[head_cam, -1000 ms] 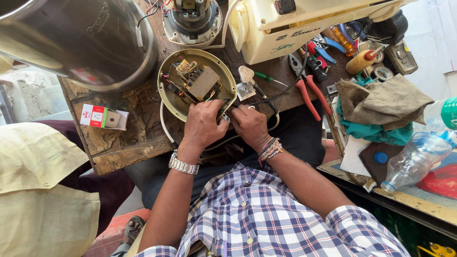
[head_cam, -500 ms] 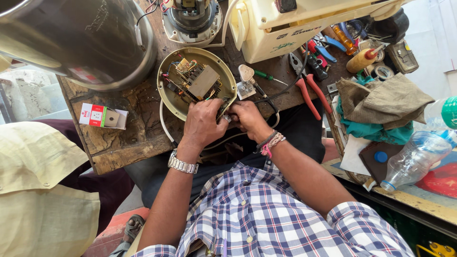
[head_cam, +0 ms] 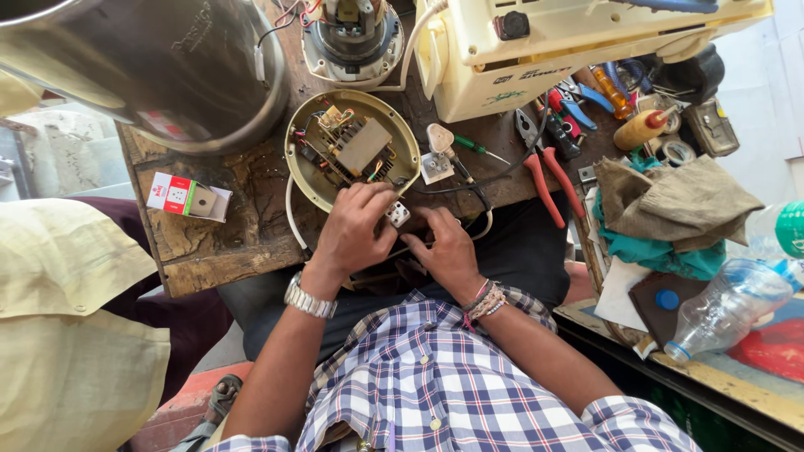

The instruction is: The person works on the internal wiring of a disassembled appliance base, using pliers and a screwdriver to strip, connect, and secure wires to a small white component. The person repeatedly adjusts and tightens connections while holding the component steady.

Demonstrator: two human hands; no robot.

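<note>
Seen from the head camera looking straight down, both hands meet at the near edge of a worn wooden workbench. The left hand, with a metal watch at its wrist, is curled with its fingers reaching onto the near rim of a round cream-coloured appliance base, which lies open and shows a circuit board, a grey block and coloured wires inside. Just right of that hand's fingertips sits a small white plug-like part, and the left fingers close around it from one side; how firmly they grip it cannot be told. The right hand, wearing beaded bracelets, lies close beside the left, fingers bent toward the same white part and a black cable that loops across the bench edge; whether it pinches anything is hidden. The two hands are nearly touching. Far left stands a large shiny metal vessel, and near it lies a small red and white box. Beyond the round base is a motor unit in a white housing, and to the right of it a cream appliance body. Right of the hands lie red-handled pliers, a green-handled screwdriver, crumpled cloths and a clear plastic bottle. At the left edge a person in a pale yellow garment sits close by.
</note>
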